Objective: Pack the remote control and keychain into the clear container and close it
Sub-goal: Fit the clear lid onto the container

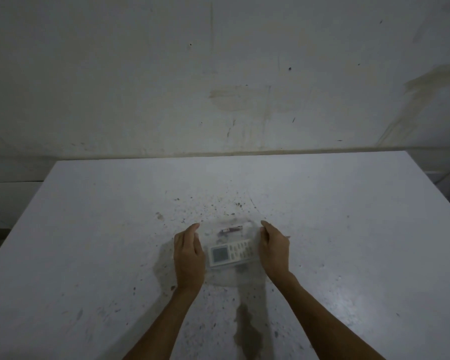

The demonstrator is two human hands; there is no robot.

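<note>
Both my hands, left [189,255] and right [274,249], press flat against the clear container [229,275] sides; uneven pressure could leave its lid unlatched over the remote control [230,252].

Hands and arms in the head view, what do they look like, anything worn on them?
Both are bare. The left hand and right hand show no gloves, and no rings are visible in this dim, soft picture. Both forearms are uncovered right down to the bottom edge of the frame, with no sleeve, watch or wristband in view.
</note>
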